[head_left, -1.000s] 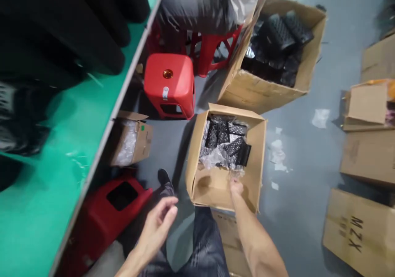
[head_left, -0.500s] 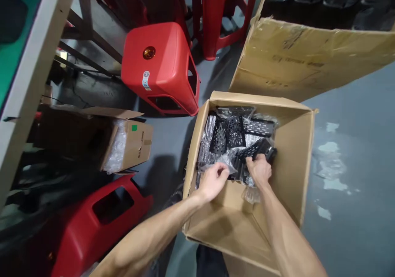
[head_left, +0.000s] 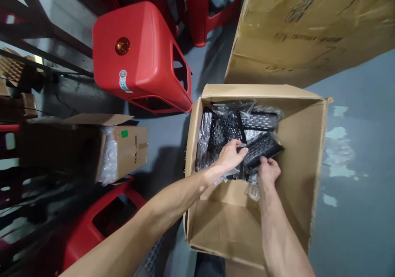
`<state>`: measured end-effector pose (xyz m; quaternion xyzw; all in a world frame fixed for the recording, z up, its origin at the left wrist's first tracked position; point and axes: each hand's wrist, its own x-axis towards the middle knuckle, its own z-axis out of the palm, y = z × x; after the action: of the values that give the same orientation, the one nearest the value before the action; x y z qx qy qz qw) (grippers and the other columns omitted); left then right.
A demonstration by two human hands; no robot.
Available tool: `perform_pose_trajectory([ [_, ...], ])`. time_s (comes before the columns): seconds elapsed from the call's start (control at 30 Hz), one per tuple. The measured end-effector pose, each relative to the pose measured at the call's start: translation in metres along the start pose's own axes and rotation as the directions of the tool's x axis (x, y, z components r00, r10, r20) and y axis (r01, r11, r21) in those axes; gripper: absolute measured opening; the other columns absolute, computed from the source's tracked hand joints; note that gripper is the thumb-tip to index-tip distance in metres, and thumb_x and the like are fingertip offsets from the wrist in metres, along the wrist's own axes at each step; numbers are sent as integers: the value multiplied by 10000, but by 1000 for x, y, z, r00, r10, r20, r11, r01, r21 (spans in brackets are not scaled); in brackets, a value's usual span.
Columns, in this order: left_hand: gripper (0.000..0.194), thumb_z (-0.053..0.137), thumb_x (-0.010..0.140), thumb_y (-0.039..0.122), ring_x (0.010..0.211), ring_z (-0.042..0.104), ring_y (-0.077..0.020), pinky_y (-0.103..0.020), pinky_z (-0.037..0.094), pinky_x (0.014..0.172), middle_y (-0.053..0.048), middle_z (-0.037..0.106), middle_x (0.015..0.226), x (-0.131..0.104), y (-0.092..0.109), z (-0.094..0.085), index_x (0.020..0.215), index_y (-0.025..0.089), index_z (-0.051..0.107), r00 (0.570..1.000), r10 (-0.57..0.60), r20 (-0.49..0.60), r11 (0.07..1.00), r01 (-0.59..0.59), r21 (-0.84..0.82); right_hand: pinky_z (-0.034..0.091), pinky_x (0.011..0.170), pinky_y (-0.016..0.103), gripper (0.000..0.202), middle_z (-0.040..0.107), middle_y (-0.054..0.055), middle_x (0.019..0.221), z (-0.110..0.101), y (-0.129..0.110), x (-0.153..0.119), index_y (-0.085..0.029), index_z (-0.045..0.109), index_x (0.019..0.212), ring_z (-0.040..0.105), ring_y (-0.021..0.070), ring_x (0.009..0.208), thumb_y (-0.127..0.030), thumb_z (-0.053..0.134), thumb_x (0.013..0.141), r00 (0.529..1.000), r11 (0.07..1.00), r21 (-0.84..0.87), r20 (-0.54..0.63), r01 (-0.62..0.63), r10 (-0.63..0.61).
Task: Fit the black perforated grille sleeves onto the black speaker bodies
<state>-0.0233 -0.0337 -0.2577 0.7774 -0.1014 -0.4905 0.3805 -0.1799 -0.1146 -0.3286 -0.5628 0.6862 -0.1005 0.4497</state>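
A black perforated panel (head_left: 262, 149), slightly curved and dotted with slots, lies tilted over other parts in an open cardboard box (head_left: 288, 211). My right hand (head_left: 269, 170) is closed on its lower edge, thumb and fingers pinched. At the panel's left end, my left hand (head_left: 232, 155) is curled with thumb and forefinger drawn together on the corner; its exact grip is partly hidden. More black perforated panels (head_left: 233, 124) lie behind and to the left, some in clear plastic bags (head_left: 203, 139). Another panel (head_left: 261, 120) sits at the back of the pile.
A taller cardboard carton (head_left: 286, 42) stands behind the box. On the left are a red plastic stool (head_left: 132, 50), a second red stool (head_left: 114, 215) lower down, and a small carton (head_left: 132, 151) with bubble wrap. Grey floor (head_left: 358, 186) with pale patches lies to the right.
The panel under my right hand has turned so that its slotted face shows broadly. My left hand has moved right from the plastic to the panel's left end. The view has shifted.
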Motion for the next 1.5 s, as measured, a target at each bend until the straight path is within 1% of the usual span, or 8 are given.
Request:
perform_pose_trajectory([
  [0.1, 949, 890, 692, 490, 1333, 585, -334, -458, 434, 1150, -155, 611, 1471, -9, 2, -9, 1508, 211, 491, 992, -20, 121, 992, 35, -121, 543, 742, 355, 548, 686, 32, 828, -29, -6, -36, -177, 664, 994, 620, 206, 739, -638, 722, 703, 995, 998, 64, 96, -8, 2],
  [0.23, 622, 784, 773, 361, 1158, 671, -297, -456, 486, 1081, -122, 720, 1264, -38, -11, -30, 1342, 172, 621, 975, -108, 196, 865, 189, -464, 551, 763, 370, 595, 720, 59, 880, -44, -29, -43, -187, 722, 1039, 664, 241, 799, -680, 761, 709, 914, 995, 96, 403, 11, -49],
  [0.5, 714, 838, 779, 473, 1204, 655, -284, -451, 468, 1119, -99, 707, 1315, -134, -53, -44, 1395, 221, 581, 963, -257, 83, 629, 231, -742, 495, 898, 464, 550, 741, 152, 951, 55, -101, 49, -155, 764, 999, 649, 320, 928, -622, 519, 844, 854, 777, -381, 364, 501, -372],
  [0.7, 1029, 846, 651, 759, 1334, 579, -302, -451, 377, 1214, -123, 655, 1392, -152, -47, -42, 1454, 221, 494, 986, -165, -39, 644, 78, -761, 505, 643, 349, 457, 712, 53, 771, -59, -95, -65, -231, 750, 942, 632, 252, 687, -652, 629, 812, 927, 902, -260, 244, 345, -284],
  [0.83, 934, 921, 635, 586, 1322, 587, -302, -426, 427, 1168, -106, 677, 1349, -145, -36, -46, 1403, 218, 540, 986, -168, -25, 547, 72, -834, 518, 549, 365, 356, 703, 13, 719, -101, -103, -125, -333, 760, 806, 628, 267, 613, -682, 721, 748, 779, 903, -210, 600, 375, -184],
  [0.93, 675, 852, 665, 318, 1095, 677, -267, -397, 521, 1003, -60, 745, 1133, -144, -35, -56, 1287, 212, 611, 933, -360, -6, 528, 198, -826, 563, 670, 379, 416, 726, 40, 773, -65, -117, -100, -289, 774, 830, 681, 294, 728, -695, 690, 798, 735, 935, -194, 671, 297, -94],
  [1.17, 522, 675, 523, 161, 713, 634, -161, -281, 518, 687, 10, 700, 813, -169, -36, -94, 1043, 184, 625, 903, -428, 35, 456, 249, -854, 450, 1051, 570, 937, 584, 279, 1375, 109, -101, -40, -98, 508, 1450, 576, 434, 1252, -607, 784, 714, 947, 838, -505, 318, 207, -42],
  [1.5, 512, 650, 515, 173, 594, 591, -134, -249, 485, 569, 33, 649, 749, -186, -44, -110, 1018, 201, 559, 895, -436, 96, 432, 301, -850, 427, 1050, 636, 1093, 458, 265, 1456, 112, -68, -68, -172, 309, 1618, 463, 486, 1330, -619, 780, 738, 931, 763, -562, 338, 319, -140],
])
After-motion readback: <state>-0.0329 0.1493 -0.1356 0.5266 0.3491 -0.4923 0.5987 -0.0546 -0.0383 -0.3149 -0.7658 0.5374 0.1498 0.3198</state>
